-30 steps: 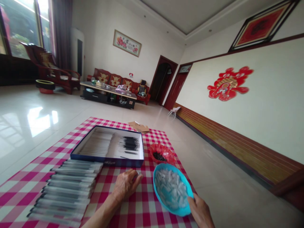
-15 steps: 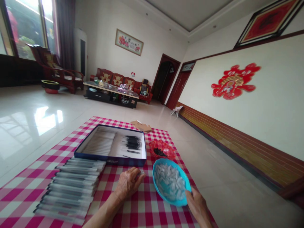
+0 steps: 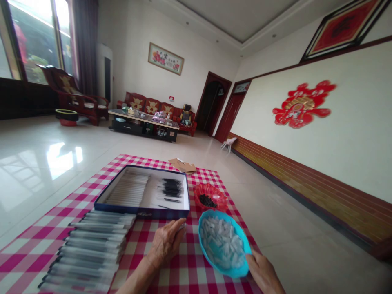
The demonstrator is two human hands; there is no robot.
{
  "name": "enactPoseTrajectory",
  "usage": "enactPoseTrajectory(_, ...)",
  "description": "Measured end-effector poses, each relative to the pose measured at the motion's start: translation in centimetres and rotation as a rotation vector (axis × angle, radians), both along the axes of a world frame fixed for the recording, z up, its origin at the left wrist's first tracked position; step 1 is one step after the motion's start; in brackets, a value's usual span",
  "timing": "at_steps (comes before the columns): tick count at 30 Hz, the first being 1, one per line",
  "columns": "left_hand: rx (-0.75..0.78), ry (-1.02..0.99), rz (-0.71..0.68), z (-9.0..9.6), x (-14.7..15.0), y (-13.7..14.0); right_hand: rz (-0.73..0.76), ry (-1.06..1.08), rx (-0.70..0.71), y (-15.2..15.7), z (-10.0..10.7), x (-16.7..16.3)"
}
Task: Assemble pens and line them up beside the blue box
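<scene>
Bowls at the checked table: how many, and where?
2. The blue bowl, holding whitish pieces, has its rim in the right hand; the red bowl, with dark pieces inside, is just beyond it, right of the shallow box. No others show.

Pale item (image 3: 184,226) mostly hidden in left hand (image 3: 167,240); pen row (image 3: 88,246) blurred, cut by bottom edge.

checked tablecloth (image 3: 180,271) bears pens (image 3: 85,249), blue box (image 3: 171,213), cardboard (image 3: 184,165), red bowl (image 3: 219,194).

Daylight from the window (image 3: 35,38) glares off the floor (image 3: 63,159); the near pens (image 3: 87,249) blur.
</scene>
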State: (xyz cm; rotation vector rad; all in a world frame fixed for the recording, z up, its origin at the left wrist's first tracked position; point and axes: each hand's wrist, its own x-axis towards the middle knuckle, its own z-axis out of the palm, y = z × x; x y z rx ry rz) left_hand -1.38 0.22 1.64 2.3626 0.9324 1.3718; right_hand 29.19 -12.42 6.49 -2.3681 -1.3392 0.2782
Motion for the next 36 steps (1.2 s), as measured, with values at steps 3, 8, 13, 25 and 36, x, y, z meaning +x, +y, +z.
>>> enactPoseTrajectory(3,-0.002,-0.006,0.001,-0.4,0.1,0.2,0.097,0.063,-0.099,-0.3,0.7,0.7)
enactPoseTrajectory(8,0.019,-0.017,-0.002,0.0,0.2,0.1,0.104,-0.019,-0.102,0.2,1.2,1.0)
enactPoseTrajectory(13,0.032,-0.002,0.035,0.4,0.1,0.1,0.084,-0.027,-0.108,-0.2,1.1,1.1)
enactPoseTrajectory(25,0.048,-0.069,0.214,0.4,-0.2,0.7,0.514,-0.244,0.12,12.3,7.7,-3.6)
enactPoseTrajectory(36,0.08,-0.171,0.384,1.0,-0.6,1.4,0.584,-0.236,-0.02,20.2,3.2,-5.8)
